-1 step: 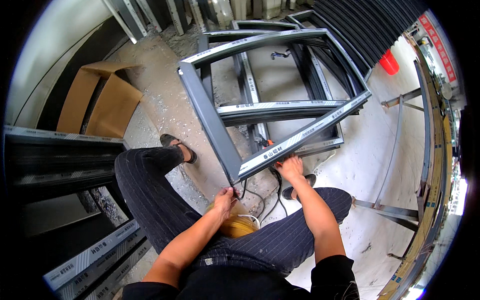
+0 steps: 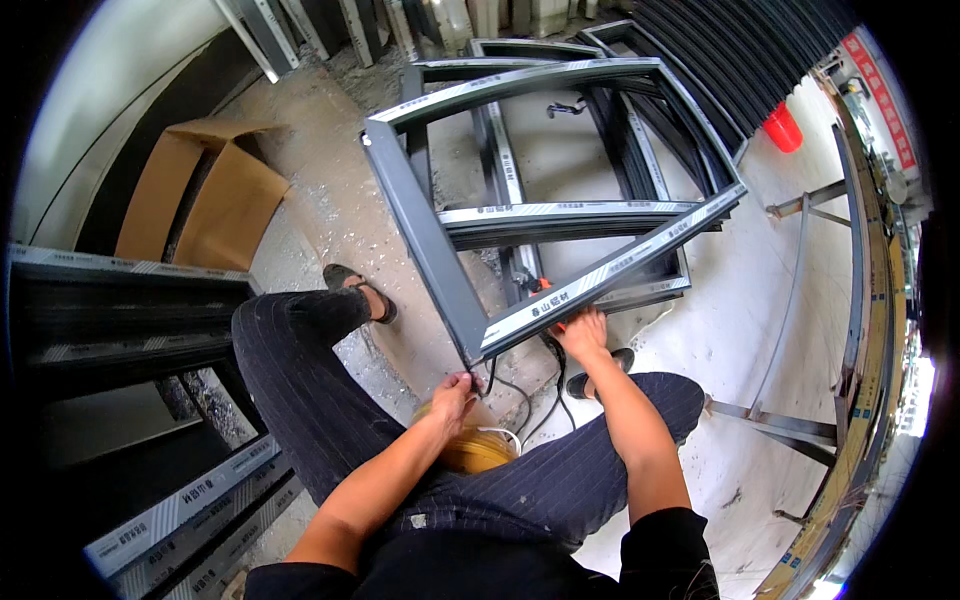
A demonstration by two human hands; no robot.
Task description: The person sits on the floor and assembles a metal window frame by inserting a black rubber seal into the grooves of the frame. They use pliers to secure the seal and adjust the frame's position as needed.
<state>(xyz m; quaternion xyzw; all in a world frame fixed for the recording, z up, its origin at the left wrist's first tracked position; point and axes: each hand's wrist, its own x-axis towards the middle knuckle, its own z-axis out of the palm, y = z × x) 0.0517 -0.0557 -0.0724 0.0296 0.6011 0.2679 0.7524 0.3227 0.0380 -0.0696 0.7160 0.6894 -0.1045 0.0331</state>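
A grey metal window frame [image 2: 425, 235] with white printed film lies tilted in front of me, its near corner toward my lap. Just below that corner, my left hand [image 2: 455, 397] is closed in a pinch; what its fingertips hold is too small to make out. My right hand [image 2: 583, 335] reaches under the near right side of the frame, closed around a red tool [image 2: 561, 326] mostly hidden by the frame. An orange-red part [image 2: 544, 284] shows inside the frame opening. Black cables [image 2: 556, 385] hang down between my hands.
More frames [image 2: 560, 213] are stacked underneath. A yellow round seat or bucket [image 2: 475, 455] is between my thighs. Stacked profiles [image 2: 190, 500] stand at left, near a cardboard box [image 2: 230, 205]. A red bucket [image 2: 782, 130] and metal rack [image 2: 795, 425] are at right.
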